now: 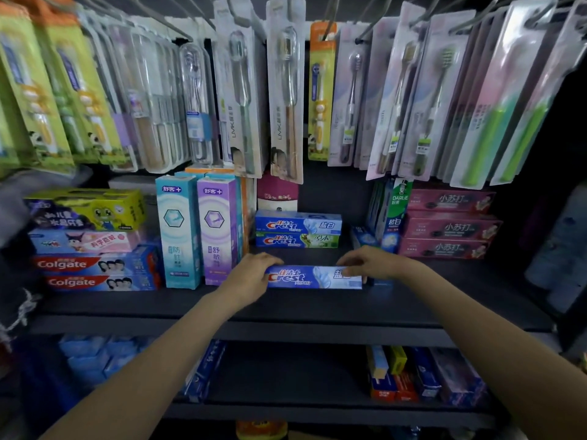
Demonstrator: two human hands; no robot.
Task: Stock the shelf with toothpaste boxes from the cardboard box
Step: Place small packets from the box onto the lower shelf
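A blue Crest toothpaste box (313,277) lies lengthwise on the dark shelf (286,308), in front of the stacked Crest boxes. My left hand (251,274) grips its left end with curled fingers. My right hand (370,263) holds its right end, fingers over the top edge. Behind it, two Crest boxes (298,230) sit stacked, blue on green. The cardboard box is not in view.
Two Colgate boxes (95,273) and upright teal and purple boxes (200,231) fill the shelf's left. Pink boxes (448,228) stack at the right. Packaged toothbrushes (286,100) hang above. More boxes (425,376) sit on the lower shelf.
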